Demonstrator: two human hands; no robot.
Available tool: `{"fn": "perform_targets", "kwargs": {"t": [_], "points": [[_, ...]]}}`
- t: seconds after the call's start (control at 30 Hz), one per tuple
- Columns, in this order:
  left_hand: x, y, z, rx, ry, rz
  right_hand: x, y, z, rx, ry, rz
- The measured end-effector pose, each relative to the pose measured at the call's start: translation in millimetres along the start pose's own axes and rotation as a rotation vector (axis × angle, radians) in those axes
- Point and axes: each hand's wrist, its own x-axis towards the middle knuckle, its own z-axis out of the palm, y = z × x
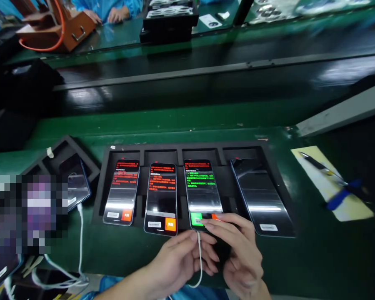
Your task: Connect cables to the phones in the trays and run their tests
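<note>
Right hand (242,248) partly hiding phone (203,196), cable (200,258), pen (315,163) on paper (351,212)

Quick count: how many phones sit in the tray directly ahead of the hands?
4, left to right: red-text phone, second red-text phone, mostly-green-text phone partly covered by the right hand, and dark-screened phone. None appears fully hidden.

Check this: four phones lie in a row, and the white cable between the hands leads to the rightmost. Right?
Not the rightmost: the head view shows that white cable leading to the row's third phone from the left. The rest stands.
</note>
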Motion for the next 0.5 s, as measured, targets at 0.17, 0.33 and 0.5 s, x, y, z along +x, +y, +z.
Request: {"fn": "perform_targets", "kwargs": {"t": [0.17, 0.33, 0.5], "points": [[5.0, -7.3, -1.4, -0.091, 0.036, 0.009, 4.5, -1.1, -1.1, -0.026, -0.011, -0.018], [11.5, -14.4, -3.1, -0.112, 0.032, 0.029, 8.6, -1.1, -1.7, -0.041, -0.044, -0.054], [12.1, -14.4, -4.4, -0.109, 0.031, 0.024, 6.4, 1.4, -1.1, -0.051, -0.065, -0.079]]}}
